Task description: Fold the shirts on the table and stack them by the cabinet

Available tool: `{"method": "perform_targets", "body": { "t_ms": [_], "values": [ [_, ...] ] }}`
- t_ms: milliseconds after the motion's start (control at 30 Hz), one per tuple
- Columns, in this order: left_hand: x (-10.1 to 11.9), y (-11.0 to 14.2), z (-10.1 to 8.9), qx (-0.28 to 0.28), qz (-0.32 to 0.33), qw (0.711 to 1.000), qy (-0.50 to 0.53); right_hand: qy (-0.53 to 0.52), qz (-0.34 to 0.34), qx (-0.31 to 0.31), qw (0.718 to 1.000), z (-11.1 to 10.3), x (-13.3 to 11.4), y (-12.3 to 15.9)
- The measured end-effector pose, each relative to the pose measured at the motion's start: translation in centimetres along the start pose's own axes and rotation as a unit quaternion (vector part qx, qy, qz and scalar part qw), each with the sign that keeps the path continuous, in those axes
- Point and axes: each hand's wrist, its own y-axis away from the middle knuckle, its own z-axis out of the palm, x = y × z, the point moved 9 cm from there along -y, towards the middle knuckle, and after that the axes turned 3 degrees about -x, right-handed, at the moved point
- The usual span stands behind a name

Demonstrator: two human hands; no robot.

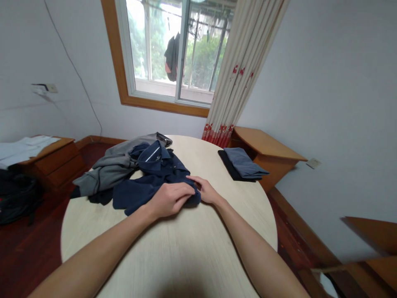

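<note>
up at the back, a sliding window point(182, 49) sits inside a brown wooden frame point(114, 54), daylight blazing through, green foliage point(203, 68) outside! a dark bag or garment point(171, 58), hard to say which, hangs out there too. down the window's right side falls a pale curtain point(248, 54), red flowers on it, a red band at the hem. beside that, a wooden desk point(266, 142) against the wall point(328, 91)! over on the left, a drawer cabinet point(58, 165) carries white sheets point(27, 147), a black backpack point(18, 194) near it on the dark red floor point(18, 244), and a thin cable point(72, 65) trails downward!
</note>
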Motion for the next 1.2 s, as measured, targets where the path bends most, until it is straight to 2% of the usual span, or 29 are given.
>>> {"method": "perform_targets", "body": {
  "t_ms": [67, 133, 233, 267, 333, 433, 500, 533, 600, 700, 767, 900, 1100, 1200],
  "values": [
    [-2.3, 0.4, -2.5, 0.059, -0.061, 0.995, -0.055, 0.037, -0.004, -0.006, 0.999, 0.3, -0.7, -0.2],
    [-4.7, 1.1, -4.3, 0.088, -0.108, 0.985, -0.105, 0.073, 0.008, -0.012, 0.997, 0.3, -0.9, -0.3],
    [-7.9, 2.0, -4.8, 0.061, -0.16, 0.975, -0.145, 0.109, 0.038, 0.03, 0.993, -0.9, -0.6, -0.4],
    [-8.8, 2.3, -4.6, 0.047, -0.178, 0.972, -0.147, 0.115, 0.047, 0.071, 0.99, -2.0, -0.5, -0.3],
    [-10.0, 2.9, -3.9, 0.02, -0.209, 0.969, -0.134, 0.112, 0.067, 0.194, 0.972, -5.2, -0.1, 0.6],
    [-10.3, 3.3, -1.7, -0.042, -0.216, 0.973, -0.076, 0.096, 0.085, 0.383, 0.915, -10.4, 0.7, 3.4],
    [-10.0, 3.3, 0.0, -0.084, -0.207, 0.974, -0.042, 0.093, 0.087, 0.427, 0.895, -12.1, 1.4, 4.5],
    [-9.7, 3.2, 0.8, -0.101, -0.198, 0.974, -0.033, 0.092, 0.095, 0.415, 0.9, -12.3, 1.9, 4.6],
    [-9.2, 3.0, 2.3, -0.12, -0.175, 0.977, -0.029, 0.083, 0.125, 0.331, 0.932, -10.9, 3.2, 3.7],
    [-8.7, 2.8, 3.6, -0.118, -0.146, 0.981, -0.041, 0.072, 0.131, 0.172, 0.974, -6.6, 3.8, 1.8],
    [-8.7, 2.9, 4.1, -0.112, -0.139, 0.983, -0.049, 0.071, 0.096, 0.114, 0.986, -4.3, 2.9, 0.9],
    [-8.6, 2.8, 4.7, -0.118, -0.125, 0.983, -0.063, 0.051, 0.047, 0.073, 0.995, -2.6, 1.2, 0.4],
    [-7.8, 1.8, 4.8, -0.118, -0.1, 0.986, -0.06, 0.015, 0.032, 0.05, 0.998, -3.2, 0.6, 0.5],
    [-8.1, 1.6, 4.1, -0.114, -0.125, 0.984, -0.063, 0.005, 0.051, 0.067, 0.996, -4.0, 1.2, 0.8]
  ]
}}
